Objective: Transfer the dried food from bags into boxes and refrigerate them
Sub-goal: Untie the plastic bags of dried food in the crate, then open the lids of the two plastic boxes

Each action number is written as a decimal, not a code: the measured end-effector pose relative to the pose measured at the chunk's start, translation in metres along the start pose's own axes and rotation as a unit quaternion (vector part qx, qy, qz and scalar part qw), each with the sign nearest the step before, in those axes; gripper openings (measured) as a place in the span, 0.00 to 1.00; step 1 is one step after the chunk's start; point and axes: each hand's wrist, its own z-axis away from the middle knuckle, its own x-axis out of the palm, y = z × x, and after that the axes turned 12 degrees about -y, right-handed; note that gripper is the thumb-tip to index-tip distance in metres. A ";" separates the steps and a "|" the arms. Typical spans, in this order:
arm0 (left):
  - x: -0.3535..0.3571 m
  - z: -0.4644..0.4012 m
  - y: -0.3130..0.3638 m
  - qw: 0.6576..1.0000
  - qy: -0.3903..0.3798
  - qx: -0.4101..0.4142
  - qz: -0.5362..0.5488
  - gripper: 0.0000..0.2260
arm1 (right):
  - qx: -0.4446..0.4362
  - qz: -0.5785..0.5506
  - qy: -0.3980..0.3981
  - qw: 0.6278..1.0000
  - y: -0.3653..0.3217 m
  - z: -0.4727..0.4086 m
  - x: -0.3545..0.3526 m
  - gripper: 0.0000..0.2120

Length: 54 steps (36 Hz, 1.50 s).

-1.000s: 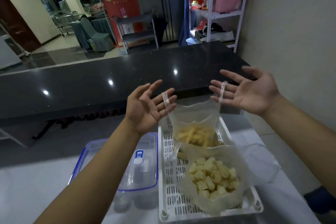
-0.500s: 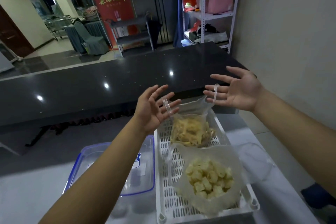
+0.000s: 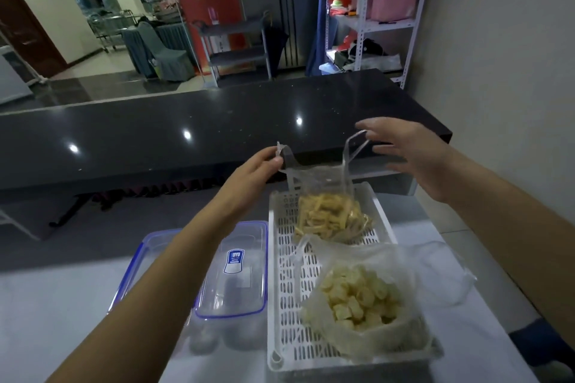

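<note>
The left hand (image 3: 255, 169) pinches one handle of the far bag (image 3: 329, 214) of dried strips, which sits in the white tray (image 3: 284, 261). The right hand (image 3: 417, 154) is spread, the other handle seemingly looped over its fingers. A lidded box (image 3: 233, 270) lies just left of the tray.

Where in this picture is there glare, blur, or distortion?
Head view: ceiling lights glare as white spots on the black counter; the right hand is motion-blurred, the left hand sharper; wide-angle distortion tilts the shelf rack; the scene is dim.
</note>
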 end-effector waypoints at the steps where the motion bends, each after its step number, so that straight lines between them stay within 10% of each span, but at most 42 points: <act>1: -0.002 0.008 -0.004 0.999 -0.004 0.002 -0.035 0.12 | -0.030 0.036 -0.020 0.999 -0.008 0.008 0.010 0.18; 8: -0.018 0.060 -0.041 0.940 0.060 -0.104 -0.321 0.28 | -0.139 0.311 -0.076 0.937 -0.038 0.052 0.095 0.28; 20: -0.064 0.161 -0.141 0.884 0.100 -0.268 -0.370 0.33 | -0.107 0.446 -0.186 0.869 0.028 0.041 0.244 0.33; 33: -0.083 0.206 -0.213 0.880 -0.018 -0.259 -0.397 0.35 | 0.056 0.457 -0.199 0.865 0.108 0.003 0.336 0.33; 41: -0.121 0.205 -0.232 0.966 0.136 -0.192 -0.104 0.28 | 0.068 0.512 -0.165 0.840 0.104 -0.006 0.383 0.33; 45: -0.153 0.189 -0.239 0.945 0.149 -0.245 0.157 0.25 | 0.086 0.551 -0.158 0.815 0.109 -0.006 0.403 0.34; 54: -0.181 0.209 -0.262 0.940 0.075 -0.257 0.213 0.29 | 0.093 0.503 -0.136 0.849 0.103 0.009 0.424 0.30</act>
